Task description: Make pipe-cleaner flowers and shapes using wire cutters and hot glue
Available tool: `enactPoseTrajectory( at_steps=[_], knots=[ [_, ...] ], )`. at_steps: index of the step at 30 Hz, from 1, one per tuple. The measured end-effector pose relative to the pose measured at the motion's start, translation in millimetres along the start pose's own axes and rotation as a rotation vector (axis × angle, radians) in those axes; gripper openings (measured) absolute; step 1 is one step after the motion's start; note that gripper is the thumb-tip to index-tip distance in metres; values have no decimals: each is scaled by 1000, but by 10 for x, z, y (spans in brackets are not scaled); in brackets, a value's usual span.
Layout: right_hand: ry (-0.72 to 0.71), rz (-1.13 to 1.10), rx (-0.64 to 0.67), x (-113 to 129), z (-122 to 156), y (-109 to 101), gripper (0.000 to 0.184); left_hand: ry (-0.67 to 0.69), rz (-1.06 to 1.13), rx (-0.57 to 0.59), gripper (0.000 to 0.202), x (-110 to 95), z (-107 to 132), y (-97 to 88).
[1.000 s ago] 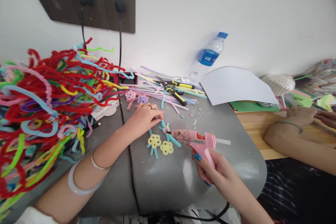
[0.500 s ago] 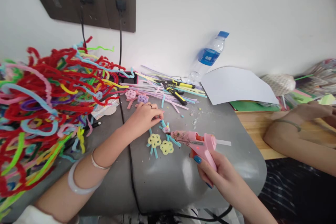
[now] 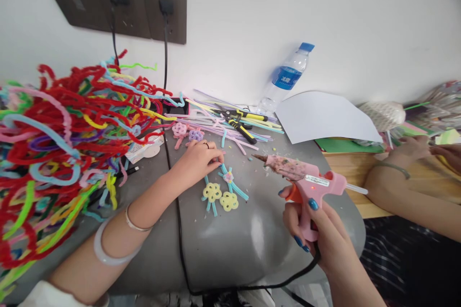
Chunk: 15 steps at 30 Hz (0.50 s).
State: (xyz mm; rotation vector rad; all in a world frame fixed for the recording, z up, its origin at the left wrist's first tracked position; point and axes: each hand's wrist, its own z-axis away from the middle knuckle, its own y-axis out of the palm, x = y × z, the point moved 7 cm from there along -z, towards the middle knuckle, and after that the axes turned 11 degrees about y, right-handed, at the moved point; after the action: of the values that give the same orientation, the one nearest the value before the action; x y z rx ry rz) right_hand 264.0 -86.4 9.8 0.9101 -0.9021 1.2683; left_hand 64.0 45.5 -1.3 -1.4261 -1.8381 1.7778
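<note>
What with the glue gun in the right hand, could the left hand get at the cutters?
Probably yes. The left hand only steadies a flower, and the cutters lie uncovered just beyond it, nothing blocking. The right hand grips the glue gun.

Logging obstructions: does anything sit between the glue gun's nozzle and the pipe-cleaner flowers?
Nothing visible. Only bare table shows between the glue gun in the right hand and the flowers; the left hand touches their far end.

Pink glue gun (image 3: 308,182), grey table (image 3: 223,244)
</note>
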Motion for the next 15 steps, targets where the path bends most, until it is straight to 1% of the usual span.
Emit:
enactPoseTrajectory(
  at_steps=[2, 5, 9, 12, 15],
  knots=[
    [-15, -83, -28, -12, -78, -82, 40, 1, 4, -4, 12, -4, 2, -3],
    [-31, -256, -106, -50, -255, -327, 36, 0, 1, -8, 12, -8, 1, 6],
    [85, -459, -203, -158, -496, -688, 33, -28, 6, -7, 12, 1, -4, -7],
    [186, -498, -178, -191, -583, -810, 31, -33, 22, -25, 9, -15, 25, -118],
    [265, -405, -149, -212, -567, -859, 35, 9, 62, -6, 6, -93, 119, -254]
  ],
)
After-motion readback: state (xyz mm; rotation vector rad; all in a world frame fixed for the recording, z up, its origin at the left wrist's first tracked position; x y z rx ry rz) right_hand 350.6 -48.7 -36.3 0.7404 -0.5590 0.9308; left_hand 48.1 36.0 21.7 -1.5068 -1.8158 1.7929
